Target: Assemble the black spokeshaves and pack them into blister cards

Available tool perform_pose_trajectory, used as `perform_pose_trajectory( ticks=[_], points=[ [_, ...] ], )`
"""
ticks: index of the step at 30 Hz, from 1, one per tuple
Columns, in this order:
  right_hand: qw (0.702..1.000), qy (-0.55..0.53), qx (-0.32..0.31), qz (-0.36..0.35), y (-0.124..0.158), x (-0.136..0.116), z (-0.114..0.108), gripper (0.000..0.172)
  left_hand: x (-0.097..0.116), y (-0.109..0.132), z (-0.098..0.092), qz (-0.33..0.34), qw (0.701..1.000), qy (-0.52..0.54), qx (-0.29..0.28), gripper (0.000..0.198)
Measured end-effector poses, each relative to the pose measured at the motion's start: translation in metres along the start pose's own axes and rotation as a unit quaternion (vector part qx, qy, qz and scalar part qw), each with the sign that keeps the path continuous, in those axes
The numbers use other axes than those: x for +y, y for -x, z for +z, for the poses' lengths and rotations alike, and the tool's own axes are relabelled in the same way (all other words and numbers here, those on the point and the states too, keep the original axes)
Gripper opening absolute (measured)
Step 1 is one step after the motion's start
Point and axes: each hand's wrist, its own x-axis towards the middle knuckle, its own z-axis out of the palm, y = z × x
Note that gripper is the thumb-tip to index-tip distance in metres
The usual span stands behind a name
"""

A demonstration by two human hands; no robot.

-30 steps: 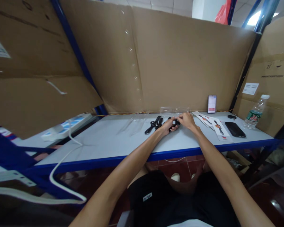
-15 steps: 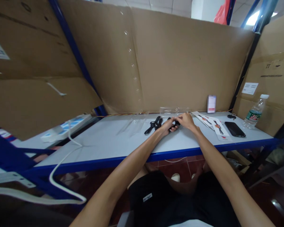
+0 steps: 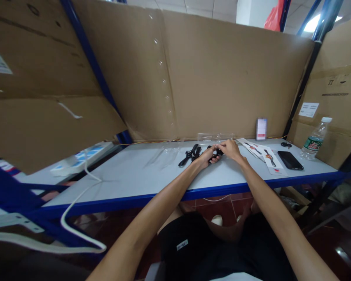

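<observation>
- Black tool [image 3: 219, 152] held over the table [image 3: 128, 171], mostly hidden by fingers; exact shape can't be told.
- Clock directions run from the hands, 12 straight away from the person.
- Left hand [image 3: 207, 157]: fingers curled around the black tool, palm side partly up, wrist low over the tabletop.
- Right hand [image 3: 230, 148]: fingers bunched narrow at the tool's far end, beside the left thumb; can't tell if pinching or just touching.
- Small pile of black-handled tools [image 3: 190, 154] at 9 o'clock, just beside left hand, overlapping; exact count unclear.
- Clear plastic sleeves [image 3: 170, 153] lying flat at 9 o'clock, past the pile. Clear plastic packaging [image 3: 208, 136] at 12, near the back edge.
- Printed white cards [image 3: 270, 160] at 3 o'clock, overlapping, black-handled tool pictured on them.
- Black smartphone [image 3: 291, 160] flat at 3, beyond the cards. Phone with lit screen [image 3: 261, 129] upright at 2, by the cardboard panel [image 3: 228, 78].
- Green-labelled plastic bottle [image 3: 312, 145], white cap, upright, 3 o'clock, farthest right.
- White power strip [image 3: 82, 159] at 9 o'clock, well apart, past the table's end.
</observation>
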Motion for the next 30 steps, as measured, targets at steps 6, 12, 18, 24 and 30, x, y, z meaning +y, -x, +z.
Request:
perform_pose_trajectory(
  ticks=[6,12,18,24,30],
  points=[
    [0.999,0.045,0.009,0.018,0.0012,-0.0003,-0.0012,0.037,0.0010,0.0012,0.0006,-0.008,1.000,-0.008,0.003,0.038],
    [0.999,0.040,0.002,0.014,-0.0003,0.0000,0.0001,0.040,-0.0008,-0.0008,-0.0011,-0.003,1.000,-0.001,-0.003,0.038],
    [0.999,0.038,-0.012,0.003,-0.0003,0.0005,0.0000,0.035,-0.0018,-0.0035,-0.0026,-0.007,1.000,-0.010,-0.001,0.038],
    [0.998,0.065,0.007,0.013,0.0017,-0.0015,-0.0009,0.037,-0.0009,-0.0024,-0.0027,-0.008,1.000,-0.022,-0.010,0.043],
    [0.996,0.079,-0.004,0.030,0.0013,-0.0009,-0.0015,0.034,0.0003,0.0014,-0.0011,-0.008,1.000,-0.023,-0.019,0.044]
  ],
)
